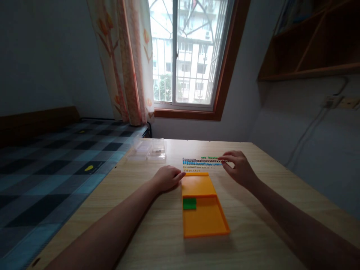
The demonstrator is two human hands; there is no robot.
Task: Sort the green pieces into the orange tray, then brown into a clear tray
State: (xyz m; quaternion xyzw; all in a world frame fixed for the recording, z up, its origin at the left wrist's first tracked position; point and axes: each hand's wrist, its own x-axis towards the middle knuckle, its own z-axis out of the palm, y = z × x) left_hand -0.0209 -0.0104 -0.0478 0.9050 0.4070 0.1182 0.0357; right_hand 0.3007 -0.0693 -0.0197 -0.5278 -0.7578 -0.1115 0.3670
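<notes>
Orange and shallow, an open case (206,223) lies on the pale wooden table (146,240) between the two forearms, with one green block (189,203) in the upper left of its nearer section; the rest of that section is bare. Beyond the case's far edge, many tiny pieces stand in lines: a dark row (197,160), a blue row (197,163) just beside it, and sparser yellowish pieces (191,170) nearest the case. Small green pieces (213,157) form a shorter, gapped line on the far side.

Left hand (168,178): loosely curled on the table, thumb at the case's far left corner; whether it grips anything cannot be told. Right hand (239,168): thumb and forefinger narrowly apart at the right end of the rows; a held piece cannot be confirmed.

Assessment: arrangement by colour appears well advanced. Dark and blue rows look near full; the green and yellowish lines seem less complete. Clear plastic boxes (152,149) stand to the left, contents indistinct.
</notes>
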